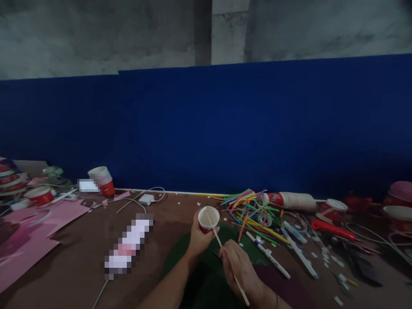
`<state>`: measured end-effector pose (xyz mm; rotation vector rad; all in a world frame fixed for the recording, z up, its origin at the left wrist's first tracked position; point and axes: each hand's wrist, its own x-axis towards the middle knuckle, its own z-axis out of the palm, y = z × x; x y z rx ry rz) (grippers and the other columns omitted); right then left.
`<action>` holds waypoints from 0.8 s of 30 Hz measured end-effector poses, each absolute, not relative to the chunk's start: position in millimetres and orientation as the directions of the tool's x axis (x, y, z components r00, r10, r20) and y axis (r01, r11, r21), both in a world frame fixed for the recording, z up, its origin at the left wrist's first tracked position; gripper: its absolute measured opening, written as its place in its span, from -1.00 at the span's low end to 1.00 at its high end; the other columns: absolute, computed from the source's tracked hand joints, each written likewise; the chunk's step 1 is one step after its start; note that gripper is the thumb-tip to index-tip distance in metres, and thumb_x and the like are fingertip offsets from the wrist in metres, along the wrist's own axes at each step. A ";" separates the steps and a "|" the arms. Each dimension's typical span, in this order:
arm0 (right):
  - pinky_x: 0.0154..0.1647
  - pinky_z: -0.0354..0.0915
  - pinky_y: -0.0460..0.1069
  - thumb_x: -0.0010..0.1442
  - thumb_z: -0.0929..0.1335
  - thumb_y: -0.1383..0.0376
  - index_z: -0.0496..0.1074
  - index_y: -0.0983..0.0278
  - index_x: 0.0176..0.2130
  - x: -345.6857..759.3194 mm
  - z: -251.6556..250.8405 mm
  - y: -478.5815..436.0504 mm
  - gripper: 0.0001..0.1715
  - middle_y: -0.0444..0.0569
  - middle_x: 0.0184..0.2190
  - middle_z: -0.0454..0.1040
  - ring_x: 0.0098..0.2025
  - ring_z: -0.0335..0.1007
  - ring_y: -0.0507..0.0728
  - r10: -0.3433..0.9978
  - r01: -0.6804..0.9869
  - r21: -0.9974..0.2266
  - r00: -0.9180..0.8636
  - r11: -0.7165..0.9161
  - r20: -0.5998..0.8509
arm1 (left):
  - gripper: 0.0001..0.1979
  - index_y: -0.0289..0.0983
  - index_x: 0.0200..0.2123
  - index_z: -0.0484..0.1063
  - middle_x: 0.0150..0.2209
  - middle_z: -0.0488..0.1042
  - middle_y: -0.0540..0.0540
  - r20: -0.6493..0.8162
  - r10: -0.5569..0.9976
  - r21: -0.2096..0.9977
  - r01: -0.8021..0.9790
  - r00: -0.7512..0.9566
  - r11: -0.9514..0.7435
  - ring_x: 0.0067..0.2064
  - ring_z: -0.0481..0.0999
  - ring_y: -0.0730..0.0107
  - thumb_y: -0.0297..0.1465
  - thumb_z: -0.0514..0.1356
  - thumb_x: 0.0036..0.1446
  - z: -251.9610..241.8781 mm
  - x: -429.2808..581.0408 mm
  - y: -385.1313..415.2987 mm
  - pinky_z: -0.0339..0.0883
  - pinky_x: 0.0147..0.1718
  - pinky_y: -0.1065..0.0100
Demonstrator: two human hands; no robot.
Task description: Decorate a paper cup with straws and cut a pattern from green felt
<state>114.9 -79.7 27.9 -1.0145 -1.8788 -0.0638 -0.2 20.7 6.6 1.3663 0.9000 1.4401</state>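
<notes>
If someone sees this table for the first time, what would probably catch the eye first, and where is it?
Probably the broad, dark blue panel first, spanning the view behind the brown table. Next, the tangle of thin multicoloured strips on the table, right of centre. Near the middle, the left hand holds a white-lined red paper cup, while the right hand grips a thin pale stick reaching to the cup's mouth.

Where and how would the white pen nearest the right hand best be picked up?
Probably by the middle of its barrel, from above, pinching across its width. The white pen is slim and lies flat, slanting from beside the coloured stems down toward the lower right of the view, so its long sides seem the easiest hold.
</notes>
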 end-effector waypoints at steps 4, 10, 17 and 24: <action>-0.47 0.19 -0.07 0.22 0.10 0.51 0.18 0.26 -0.39 116.3 24.7 -79.7 -0.76 -0.08 -0.51 0.25 -0.46 0.20 0.05 0.613 0.663 -0.348 -0.214 0.663 0.760 | -0.30 -0.22 0.04 0.19 -0.08 0.45 -0.15 0.335 0.941 0.935 -0.139 0.041 -0.326 -0.07 0.47 0.23 -0.40 0.34 -0.23 7.4 -0.5 19.7 0.35 -0.10 0.26; -0.48 0.15 -0.06 0.22 0.10 0.51 0.19 0.26 -0.39 117.2 26.5 -76.2 -0.75 -0.09 -0.53 0.25 -0.48 0.18 0.05 0.581 0.676 -0.294 -0.242 0.675 0.777 | -0.30 -0.23 0.06 0.16 -0.06 0.42 -0.17 0.368 0.928 0.924 -0.130 0.051 -0.359 -0.06 0.46 0.22 -0.42 0.33 -0.20 1.8 -0.8 23.6 0.34 -0.09 0.24; -0.52 0.01 -0.04 0.14 0.16 0.50 0.18 0.25 -0.52 126.6 43.2 -82.4 -0.74 -0.13 -0.63 0.21 -0.54 0.10 0.04 0.450 0.670 -0.105 -0.365 0.734 0.815 | -0.39 -0.28 -0.06 0.27 -0.20 0.48 -0.14 0.308 0.931 0.944 -0.059 -0.194 -0.324 -0.15 0.50 0.20 -0.32 0.37 -0.24 2.7 -12.6 37.7 0.36 -0.13 0.16; -0.32 0.16 0.02 0.10 0.22 0.47 0.35 0.28 -0.34 158.3 65.9 -70.1 -0.83 -0.01 -0.45 0.37 -0.36 0.28 0.14 0.743 0.914 -0.158 -0.193 0.375 0.641 | -0.39 -0.28 -0.07 0.25 -0.17 0.46 -0.16 0.284 0.931 0.954 -0.034 -0.229 -0.299 -0.14 0.48 0.19 -0.30 0.36 -0.22 10.4 -17.5 37.3 0.33 -0.10 0.14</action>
